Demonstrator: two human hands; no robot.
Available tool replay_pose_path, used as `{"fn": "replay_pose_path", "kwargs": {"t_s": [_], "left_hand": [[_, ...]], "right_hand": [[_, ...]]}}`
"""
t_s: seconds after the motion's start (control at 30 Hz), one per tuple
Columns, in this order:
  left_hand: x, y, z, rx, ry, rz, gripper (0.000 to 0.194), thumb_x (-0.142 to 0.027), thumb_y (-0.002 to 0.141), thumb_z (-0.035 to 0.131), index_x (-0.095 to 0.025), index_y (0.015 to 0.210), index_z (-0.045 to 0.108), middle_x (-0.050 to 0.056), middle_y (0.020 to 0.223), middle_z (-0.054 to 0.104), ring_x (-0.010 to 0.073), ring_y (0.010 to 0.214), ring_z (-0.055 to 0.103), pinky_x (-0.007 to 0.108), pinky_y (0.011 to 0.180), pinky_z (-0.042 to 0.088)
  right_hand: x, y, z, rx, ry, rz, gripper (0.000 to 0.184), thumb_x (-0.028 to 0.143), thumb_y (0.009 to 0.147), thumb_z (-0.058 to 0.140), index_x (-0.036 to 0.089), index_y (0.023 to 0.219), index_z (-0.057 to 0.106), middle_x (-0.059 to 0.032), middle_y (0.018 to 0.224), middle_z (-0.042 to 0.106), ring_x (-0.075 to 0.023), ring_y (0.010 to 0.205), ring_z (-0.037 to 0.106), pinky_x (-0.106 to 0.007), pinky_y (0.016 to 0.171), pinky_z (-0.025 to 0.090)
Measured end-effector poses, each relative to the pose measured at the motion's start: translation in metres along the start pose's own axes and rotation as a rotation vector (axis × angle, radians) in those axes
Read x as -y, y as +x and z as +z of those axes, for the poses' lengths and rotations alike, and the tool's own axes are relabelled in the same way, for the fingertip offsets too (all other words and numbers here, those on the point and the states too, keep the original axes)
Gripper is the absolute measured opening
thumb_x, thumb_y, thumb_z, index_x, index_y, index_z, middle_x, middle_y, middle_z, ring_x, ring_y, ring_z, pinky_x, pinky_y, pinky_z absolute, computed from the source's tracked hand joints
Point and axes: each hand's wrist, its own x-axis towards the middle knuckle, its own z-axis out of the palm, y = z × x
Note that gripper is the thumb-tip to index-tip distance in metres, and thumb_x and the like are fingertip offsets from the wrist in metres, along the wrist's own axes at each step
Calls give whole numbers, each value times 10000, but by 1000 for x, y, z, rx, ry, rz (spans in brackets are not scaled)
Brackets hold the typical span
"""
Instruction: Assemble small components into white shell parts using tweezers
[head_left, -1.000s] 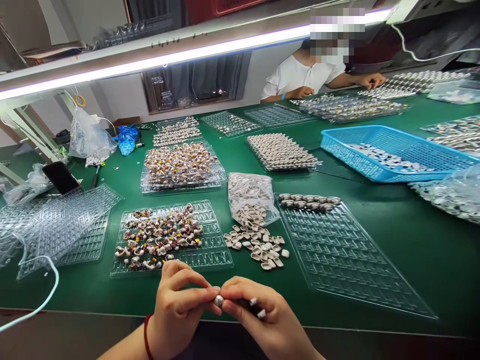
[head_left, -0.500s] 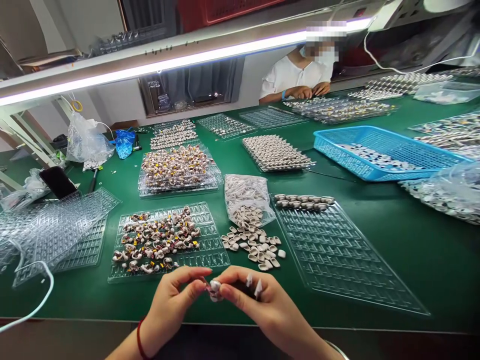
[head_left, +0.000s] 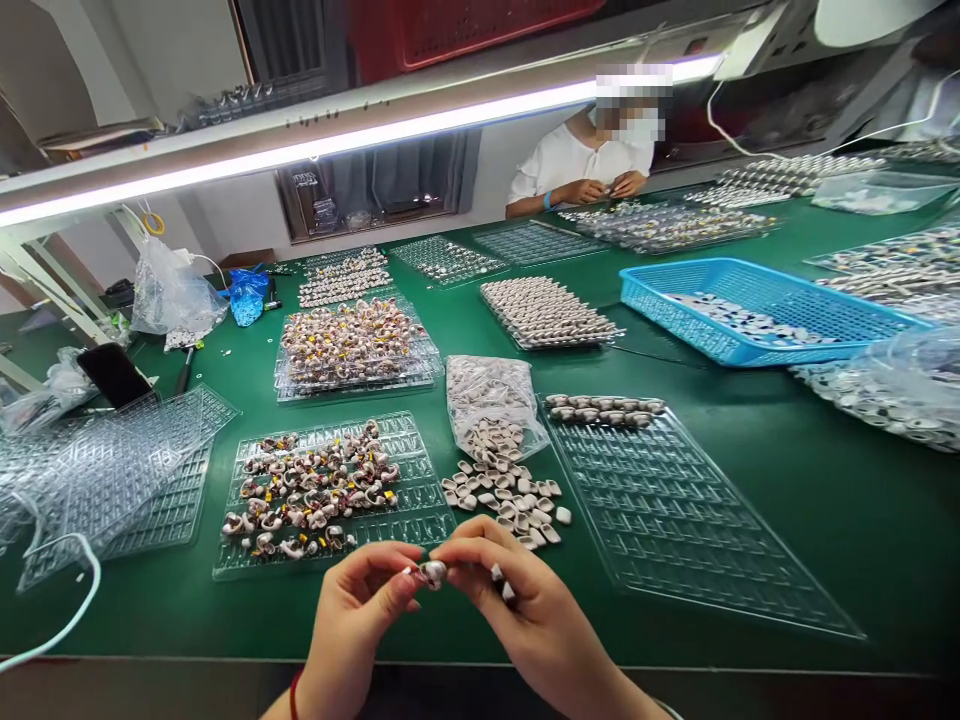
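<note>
My left hand point(head_left: 358, 612) and my right hand point(head_left: 529, 605) meet at the table's near edge. Pinched between their fingertips is a small, pale, glossy earbud part point(head_left: 433, 573); its finer details are too small to make out. Pale pointed tips show by the curled fingers of my right hand, and I cannot tell what they are. Beyond my left hand lies a clear tray point(head_left: 421, 530) with rows of half-built earbuds point(head_left: 315, 480) showing yellow and dark bits. Loose beige shells point(head_left: 517, 500) spill from a plastic bag point(head_left: 487, 385) just past my fingers.
To the right, a clear tray point(head_left: 697, 530) has shells in its far rows. Farther back are stacked earbud trays point(head_left: 349, 345), a tray of beige shells point(head_left: 547, 312) and a blue basket point(head_left: 720, 345). Clear trays and a phone point(head_left: 116, 375) lie left. A person point(head_left: 581, 165) works opposite.
The earbud part has turned between my fingertips, and my right thumb and fingers have shifted their hold. Both hands stay nearly in place. The view has tilted slightly.
</note>
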Motion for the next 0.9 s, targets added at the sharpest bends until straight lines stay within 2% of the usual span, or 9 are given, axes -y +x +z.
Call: {"fn": "replay_pose_path", "kwargs": {"t_s": [0.07, 0.13, 0.27, 0.33, 0.4, 0.5, 0.57, 0.77, 0.9], "left_hand": [[-1, -3, -2, -20, 259, 302, 58, -218, 745, 784, -192, 786, 753, 52, 895, 689, 152, 787, 660, 207, 684, 542], [-1, -8, -2, 22, 468, 532, 101, -149, 744, 773, -202, 826, 746, 43, 874, 664, 143, 749, 655, 207, 683, 543], [1, -13, -3, 130, 615, 737, 203, -136, 767, 746, -210, 956, 733, 54, 896, 651, 142, 726, 657, 202, 654, 544], [0, -10, -5, 54, 554, 668, 155, -148, 812, 696, -220, 945, 731, 45, 863, 661, 150, 750, 653, 212, 673, 539], [-1, -3, -7, -14, 439, 457, 117, -212, 852, 662, -223, 939, 740, 45, 842, 692, 158, 760, 657, 224, 677, 535], [-4, 9, -5, 84, 224, 67, 267, -364, 814, 705, -196, 1016, 751, 69, 838, 753, 171, 712, 669, 249, 655, 543], [-5, 13, -2, 135, 112, -53, 314, -399, 758, 753, -180, 982, 765, 72, 826, 767, 173, 697, 670, 248, 639, 542], [-2, 13, 2, -13, 26, 4, 184, -290, 683, 830, -193, 829, 776, 26, 759, 770, 148, 715, 676, 208, 677, 536], [-2, 14, 1, -18, 46, 50, 156, -241, 641, 854, -196, 768, 776, 22, 771, 776, 164, 741, 694, 212, 689, 552]], "right_hand": [[-2, 1, 0, -11, -45, -44, 205, 108, 901, 531, 253, 949, 667, -5, 825, 577, -132, 728, 596, -205, 629, 491], [-6, 1, 0, -8, -68, -78, 245, 73, 892, 517, 252, 978, 661, -10, 844, 582, -135, 753, 607, -210, 655, 503], [-10, 3, -1, 1, -64, -122, 303, 45, 887, 507, 263, 1026, 665, -10, 849, 586, -131, 746, 619, -210, 663, 518], [-9, 5, -2, -9, -47, -121, 284, 59, 891, 522, 267, 1009, 676, -6, 832, 595, -130, 733, 621, -203, 647, 518], [-7, 8, -3, -18, -16, -115, 257, 77, 892, 545, 273, 978, 687, 1, 811, 600, -126, 716, 620, -192, 629, 518], [-7, 10, -2, -18, 33, -113, 253, 86, 888, 565, 288, 957, 701, 11, 796, 595, -115, 694, 618, -176, 615, 519], [-9, 10, -1, -8, 57, -118, 260, 89, 890, 561, 293, 960, 706, 10, 801, 586, -114, 688, 622, -181, 613, 525], [-13, 5, 1, -29, -14, -28, 193, 131, 848, 637, 251, 990, 689, 1, 796, 619, -139, 688, 620, -209, 578, 500], [-9, 3, 2, 51, -96, 82, 163, 148, 782, 715, 212, 928, 682, 1, 776, 642, -158, 715, 624, -239, 653, 494]]}}
